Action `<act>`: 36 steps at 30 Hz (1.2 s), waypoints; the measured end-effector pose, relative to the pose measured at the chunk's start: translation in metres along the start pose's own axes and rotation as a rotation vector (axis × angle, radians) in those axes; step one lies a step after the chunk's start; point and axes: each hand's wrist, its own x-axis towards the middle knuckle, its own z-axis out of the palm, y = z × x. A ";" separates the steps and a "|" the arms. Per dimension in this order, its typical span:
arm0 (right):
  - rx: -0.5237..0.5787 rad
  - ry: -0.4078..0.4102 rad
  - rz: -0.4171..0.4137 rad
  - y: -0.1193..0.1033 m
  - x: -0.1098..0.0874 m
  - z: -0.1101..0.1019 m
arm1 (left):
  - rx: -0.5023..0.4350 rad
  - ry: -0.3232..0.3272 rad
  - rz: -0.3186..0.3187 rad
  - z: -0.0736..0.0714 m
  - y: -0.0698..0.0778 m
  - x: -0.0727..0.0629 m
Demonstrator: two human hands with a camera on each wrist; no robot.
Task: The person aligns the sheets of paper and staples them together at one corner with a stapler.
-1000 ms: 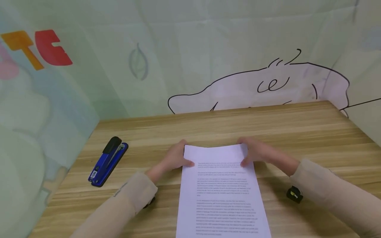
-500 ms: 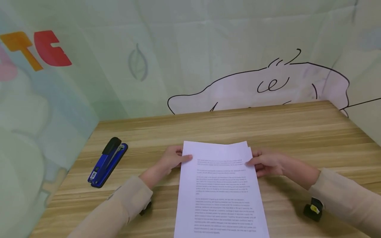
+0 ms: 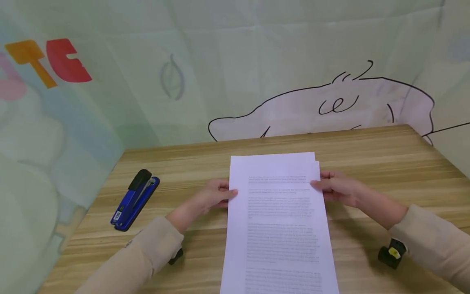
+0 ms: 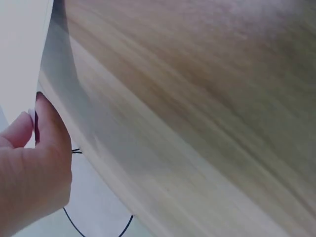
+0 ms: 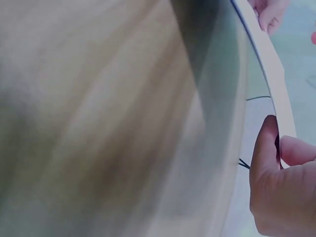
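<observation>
In the head view, a stack of printed paper sheets (image 3: 280, 220) lies between the two hands, its upper right corner showing slightly offset edges. My left hand (image 3: 214, 196) pinches the stack's left edge, thumb on top and fingers beneath. Opposite it, my right hand (image 3: 339, 188) pinches the right edge in the same way. The left wrist view shows the thumb and a finger of the left hand (image 4: 37, 153) closed on the paper edge (image 4: 22, 54). From the right wrist, the right hand (image 5: 284, 182) grips the thin paper edge (image 5: 266, 64), which stands off the table.
A blue stapler with a black top (image 3: 135, 200) lies at the left of the wooden table (image 3: 176, 163). Behind the table hangs a printed cloth backdrop (image 3: 227, 73). Dark wrist devices sit under the left cuff (image 3: 176, 257) and the right cuff (image 3: 393, 253).
Both hands shifted from the stack's top corners down to its sides. The right hand moved outward, then up slightly. The paper stack has moved farther from the body, its top edge now straighter.
</observation>
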 end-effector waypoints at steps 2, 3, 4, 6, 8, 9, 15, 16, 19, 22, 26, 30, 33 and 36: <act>-0.001 0.013 -0.009 -0.005 0.001 -0.001 | -0.009 -0.006 0.022 -0.001 0.003 0.000; -0.005 0.023 -0.013 -0.009 0.001 -0.002 | -0.010 -0.002 0.038 -0.002 0.005 0.000; -0.008 0.031 -0.018 -0.012 0.001 -0.002 | -0.009 0.001 0.061 -0.003 0.008 0.000; -0.016 0.058 -0.027 -0.021 0.001 -0.003 | 0.005 0.011 0.108 -0.005 0.017 0.000; -0.016 0.091 -0.039 -0.031 0.002 -0.003 | 0.017 0.033 0.166 -0.007 0.027 0.000; -0.020 0.104 -0.050 -0.037 0.003 -0.003 | 0.020 0.042 0.192 -0.008 0.032 0.000; 0.024 0.185 -0.136 -0.074 0.002 -0.001 | -0.010 0.110 0.368 -0.014 0.067 -0.001; 0.022 0.201 -0.158 -0.080 0.001 0.000 | -0.009 0.127 0.399 -0.015 0.074 -0.002; 0.019 0.241 -0.228 -0.099 -0.003 0.003 | -0.008 0.176 0.478 -0.019 0.093 -0.006; 0.027 0.258 -0.310 -0.115 -0.008 0.005 | -0.022 0.226 0.535 -0.021 0.110 -0.012; 0.130 0.245 -0.402 -0.135 -0.013 0.007 | -0.016 0.293 0.590 -0.023 0.129 -0.020; 0.238 0.202 -0.502 -0.152 -0.017 0.008 | -0.033 0.337 0.680 -0.025 0.146 -0.025; 0.314 0.179 -0.572 -0.159 -0.020 0.009 | -0.040 0.360 0.746 -0.025 0.154 -0.029; 0.397 0.164 -0.640 -0.160 -0.020 0.012 | -0.050 0.386 0.777 -0.025 0.158 -0.032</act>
